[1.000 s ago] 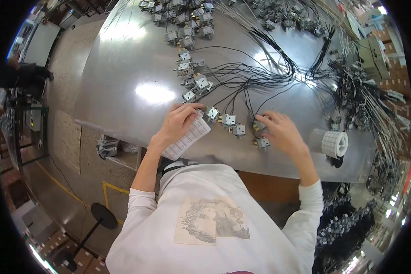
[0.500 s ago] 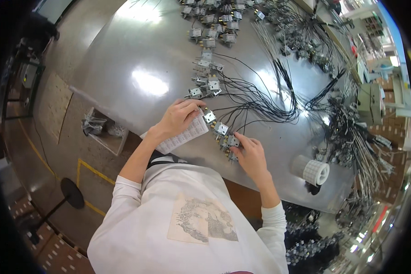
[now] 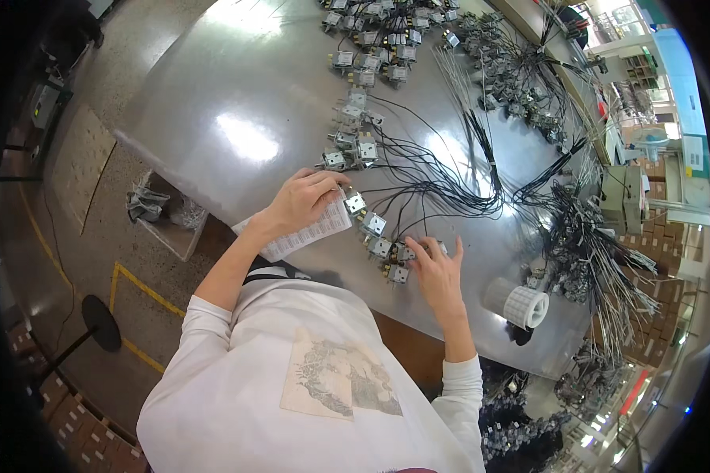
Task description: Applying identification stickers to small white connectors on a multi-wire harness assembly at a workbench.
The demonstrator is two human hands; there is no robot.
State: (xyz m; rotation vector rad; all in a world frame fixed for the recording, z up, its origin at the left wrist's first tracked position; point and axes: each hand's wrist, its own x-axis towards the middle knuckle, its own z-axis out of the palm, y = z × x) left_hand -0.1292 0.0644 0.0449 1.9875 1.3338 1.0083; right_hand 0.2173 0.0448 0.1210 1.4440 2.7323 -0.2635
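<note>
My left hand [image 3: 301, 203] is closed, fingers bent together, over a white sheet of printed labels [image 3: 312, 234] at the table's near edge; it appears to grip the sheet's upper part. Its fingertips come close to a boxy silver thermostat [image 3: 355, 203] with brass-coloured terminals. Several like it run in a slanting row towards me, among them a second thermostat [image 3: 376, 225] and the nearest thermostat [image 3: 397, 274]. At the row's right side my right hand [image 3: 438, 272] has thumb and forefinger at a thermostat [image 3: 405, 252], the little finger raised. The fingers partly hide their contact.
Thin black leads [image 3: 450, 189] curve right from the row. More thermostats [image 3: 371, 59] crowd the metal table's [image 3: 205, 169] far side; tangled leads lie right. A white label roll [image 3: 526, 306] stands near the right front edge. A bin [image 3: 177, 229] sits left below the table.
The thermostats near my right hand are more spread out, the nearest now uncovered. My right fingers have spread somewhat. My left hand keeps its place by the sheet; the whole view has shifted slightly.
</note>
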